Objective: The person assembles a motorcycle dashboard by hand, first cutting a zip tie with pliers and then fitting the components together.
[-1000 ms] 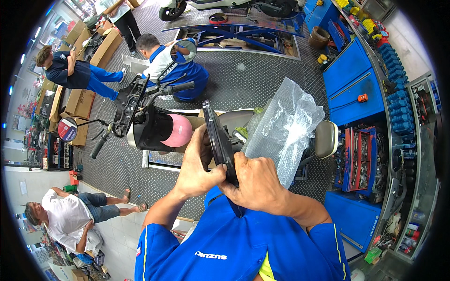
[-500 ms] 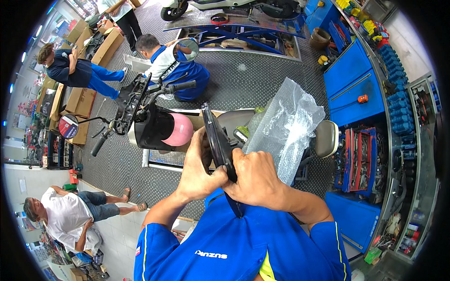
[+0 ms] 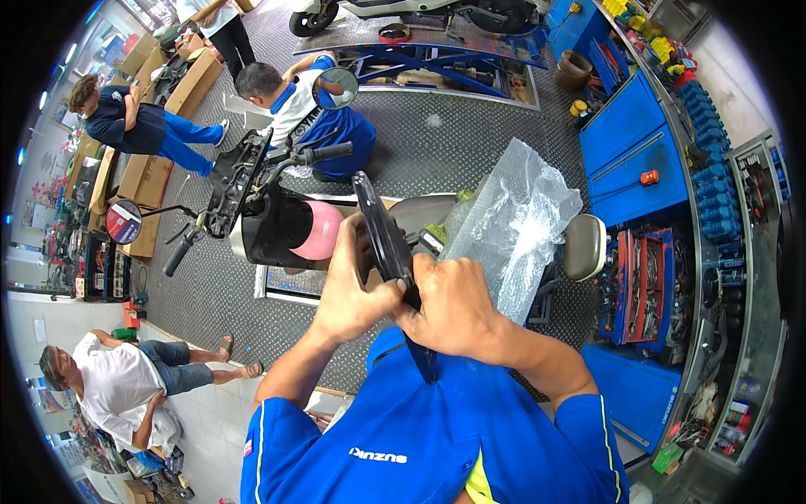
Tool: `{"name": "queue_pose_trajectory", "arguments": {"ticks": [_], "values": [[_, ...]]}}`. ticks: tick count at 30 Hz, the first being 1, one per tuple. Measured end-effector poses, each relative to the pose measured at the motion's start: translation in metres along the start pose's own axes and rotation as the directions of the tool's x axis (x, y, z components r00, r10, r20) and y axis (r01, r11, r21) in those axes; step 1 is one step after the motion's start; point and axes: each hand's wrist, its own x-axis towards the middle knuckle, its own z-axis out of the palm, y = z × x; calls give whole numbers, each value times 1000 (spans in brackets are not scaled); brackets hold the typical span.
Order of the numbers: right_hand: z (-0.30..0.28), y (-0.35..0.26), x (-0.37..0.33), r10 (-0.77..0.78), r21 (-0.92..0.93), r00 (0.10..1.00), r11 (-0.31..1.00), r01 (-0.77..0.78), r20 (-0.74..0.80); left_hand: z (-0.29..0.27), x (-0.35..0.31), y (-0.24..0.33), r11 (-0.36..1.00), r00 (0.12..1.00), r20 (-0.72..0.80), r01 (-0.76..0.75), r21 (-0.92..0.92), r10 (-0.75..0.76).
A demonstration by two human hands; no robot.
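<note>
In front of my chest I hold a glossy black plastic panel (image 3: 382, 231), seen nearly edge-on and tilted, its upper end leaning left. My left hand (image 3: 353, 294) is closed on its left side, thumb at the lower end. From the right, my right hand (image 3: 457, 304) grips that lower end with fingers curled; what its fingertips press on is hidden. Beyond the panel stands a scooter (image 3: 252, 239) with its handlebar front uncovered and a rounded pink piece (image 3: 319, 231) in its footwell area. Bubble wrap (image 3: 520, 218) lies over the scooter's rear.
A co-worker (image 3: 323, 122) crouches past the scooter's handlebar. Two bystanders are at the left, another person at the far left. Blue cabinets (image 3: 625, 151) and a red tool rack (image 3: 645, 286) line the right. Behind, a motorbike rests on a lift (image 3: 437, 59).
The panel's upper end has swung slightly left and up, and both hands have shifted a little with it. The crouching co-worker has moved slightly, one arm now reaching out.
</note>
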Motion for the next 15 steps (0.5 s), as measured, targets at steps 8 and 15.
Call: {"name": "queue_pose_trajectory", "arguments": {"ticks": [8,15], "values": [[-3,11,-2,23,208,983,976,-61,183,-24,5,-18,956,996,-72,32,-292,-56],[32,46,-60,5,320,999,947,12,-51,-38,-11,-46,870,906,-413,-129,-477,-92]]}}
